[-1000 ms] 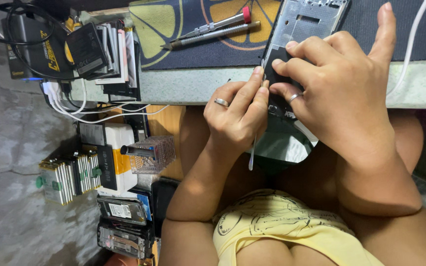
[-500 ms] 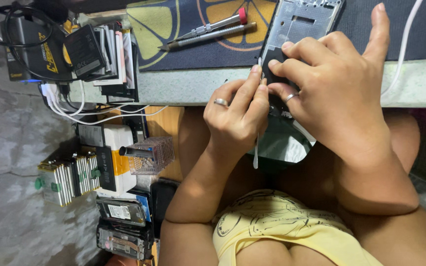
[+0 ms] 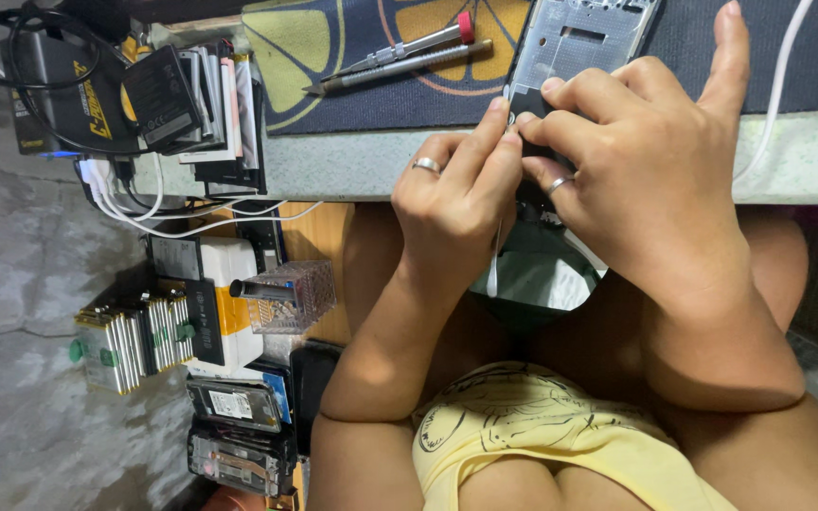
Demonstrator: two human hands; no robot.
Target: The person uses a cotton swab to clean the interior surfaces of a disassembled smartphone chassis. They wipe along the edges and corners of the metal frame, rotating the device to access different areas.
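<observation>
Two hands are crowding one opened phone frame (image 3: 584,43) at the near edge of the workbench (image 3: 352,166). The left hand (image 3: 456,203) is pinching a thin pale tool (image 3: 494,270) whose tip is meeting the frame's lower corner. The right hand (image 3: 641,170) is clamping that dark lower end with curled fingers, its index finger pointing free. A slip seems possible, since the frame is overhanging the bench edge and could tip toward the lap; a hard push might also gouge it. Lying unused on the patterned mat (image 3: 352,47), near the frame, are two screwdrivers (image 3: 400,57).
</observation>
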